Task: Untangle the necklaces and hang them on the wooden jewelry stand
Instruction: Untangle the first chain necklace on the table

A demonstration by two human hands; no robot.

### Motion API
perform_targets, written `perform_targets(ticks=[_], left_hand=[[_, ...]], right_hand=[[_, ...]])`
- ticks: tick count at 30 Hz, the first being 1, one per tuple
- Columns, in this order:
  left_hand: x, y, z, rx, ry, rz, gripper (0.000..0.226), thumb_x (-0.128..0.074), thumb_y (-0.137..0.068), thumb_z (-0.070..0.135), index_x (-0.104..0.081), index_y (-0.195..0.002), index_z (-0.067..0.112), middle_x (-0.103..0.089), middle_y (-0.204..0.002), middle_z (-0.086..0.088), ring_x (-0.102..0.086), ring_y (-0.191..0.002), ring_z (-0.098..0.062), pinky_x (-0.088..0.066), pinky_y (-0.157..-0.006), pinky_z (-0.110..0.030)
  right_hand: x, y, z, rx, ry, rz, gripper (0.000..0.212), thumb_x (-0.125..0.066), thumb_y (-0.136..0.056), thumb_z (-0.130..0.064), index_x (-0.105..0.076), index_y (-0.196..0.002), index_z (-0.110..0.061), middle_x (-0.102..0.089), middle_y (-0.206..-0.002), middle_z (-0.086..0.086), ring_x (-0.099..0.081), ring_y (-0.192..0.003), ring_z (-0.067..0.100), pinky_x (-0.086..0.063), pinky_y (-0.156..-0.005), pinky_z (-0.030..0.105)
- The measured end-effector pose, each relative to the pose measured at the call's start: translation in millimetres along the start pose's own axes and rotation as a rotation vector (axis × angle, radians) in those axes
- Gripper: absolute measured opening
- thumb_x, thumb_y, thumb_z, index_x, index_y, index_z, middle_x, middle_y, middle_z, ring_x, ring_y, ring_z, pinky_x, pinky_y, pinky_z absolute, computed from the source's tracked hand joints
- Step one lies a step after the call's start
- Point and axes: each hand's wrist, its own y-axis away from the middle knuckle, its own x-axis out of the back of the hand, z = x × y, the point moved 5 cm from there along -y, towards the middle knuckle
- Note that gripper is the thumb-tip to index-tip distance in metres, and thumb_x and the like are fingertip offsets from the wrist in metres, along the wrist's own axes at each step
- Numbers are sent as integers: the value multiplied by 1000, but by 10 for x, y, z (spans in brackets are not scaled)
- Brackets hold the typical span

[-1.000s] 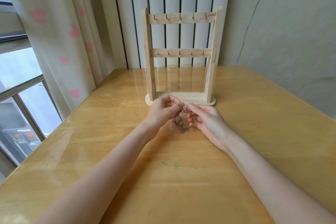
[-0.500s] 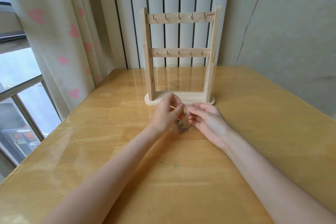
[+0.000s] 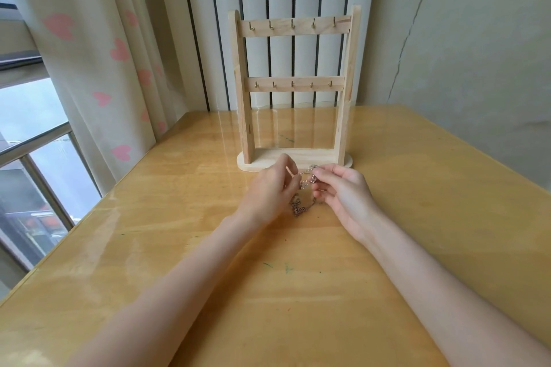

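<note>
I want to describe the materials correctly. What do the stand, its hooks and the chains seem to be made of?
The stand looks like pale unpainted wood, with visible grain. Its hooks look like brass-coloured metal, small and shiny. The chains seem silver-toned metal with glinting links; both hands, left hand and right hand, pinch them.

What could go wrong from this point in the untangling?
1. Both the left hand and right hand pinch the tangled necklaces; pulling apart may tighten the knot or snap a chain.
2. The hands work right beside the wooden jewelry stand base; a jerk might knock it.
</note>
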Motion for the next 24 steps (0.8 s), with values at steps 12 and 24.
perform_targets(ticks=[12,24], left_hand=[[-6,34,-48,420,898,-183,17,-47,-97,15,-53,-81,16,-56,-66,5,-50,-57,-5,-41,-56,-16],[40,71,-82,379,707,-201,11,-66,-85,29,-68,-78,21,-56,-60,18,-49,-58,3,-38,-65,-20]], right_hand=[[-38,17,4,-18,9,-52,12,-53,-91,-3,-58,-82,-9,-65,-65,-1,-56,-56,9,-42,-52,18],[-20,13,-20,32,114,-82,7,-59,-88,-5,-63,-83,-8,-60,-64,-1,-49,-54,9,-39,-53,19]])
